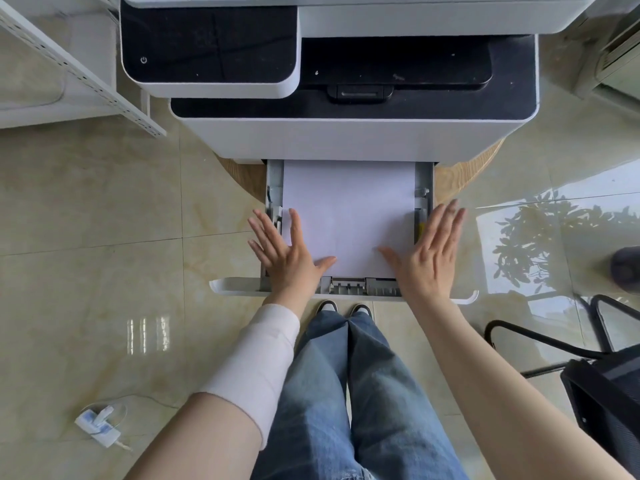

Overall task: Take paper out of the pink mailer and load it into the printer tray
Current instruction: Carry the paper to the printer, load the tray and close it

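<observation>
Paper (348, 209) lies flat in the tray (239, 287); it looks thin, light, bendy. Left hand (285, 252) and right hand (427, 252) are spread open, holding nothing; best held by both side edges.

White paper (348, 209) flat in open tray (424, 181)

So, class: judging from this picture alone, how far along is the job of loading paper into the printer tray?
Done: a white paper stack lies flat in the pulled-out tray. In hand: the left hand and right hand rest open over the stack's near corners, neither in a grip, seemingly squaring it. Left: the tray juts out from the printer, so it needs closing. The mailer is not in view.
</observation>
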{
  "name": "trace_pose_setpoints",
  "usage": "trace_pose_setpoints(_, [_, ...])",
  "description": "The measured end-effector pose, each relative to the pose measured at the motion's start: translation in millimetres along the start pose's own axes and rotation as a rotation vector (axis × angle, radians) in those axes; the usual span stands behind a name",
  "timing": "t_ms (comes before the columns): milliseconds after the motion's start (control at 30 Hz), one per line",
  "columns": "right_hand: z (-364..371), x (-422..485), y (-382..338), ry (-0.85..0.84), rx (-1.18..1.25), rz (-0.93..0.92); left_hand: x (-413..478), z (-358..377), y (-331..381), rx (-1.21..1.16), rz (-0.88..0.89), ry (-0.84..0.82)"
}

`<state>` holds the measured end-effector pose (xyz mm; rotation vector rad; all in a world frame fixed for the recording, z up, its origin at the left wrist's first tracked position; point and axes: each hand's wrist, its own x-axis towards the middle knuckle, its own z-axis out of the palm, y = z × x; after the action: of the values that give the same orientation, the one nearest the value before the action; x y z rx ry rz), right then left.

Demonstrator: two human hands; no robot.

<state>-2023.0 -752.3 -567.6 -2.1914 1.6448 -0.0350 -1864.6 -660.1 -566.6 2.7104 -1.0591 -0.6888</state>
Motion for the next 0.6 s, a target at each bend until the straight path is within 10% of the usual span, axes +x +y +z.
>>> trace_pose_setpoints(167, [8, 7, -25, -0.111, -0.143, -0.350, 11, 5, 21, 0.033, 0.278, 0.089])
trace_pose_setpoints(600, [-2, 17, -23, -0.191, 0.023, -0.311, 16, -9, 10, 0.012, 0.274, 0.031])
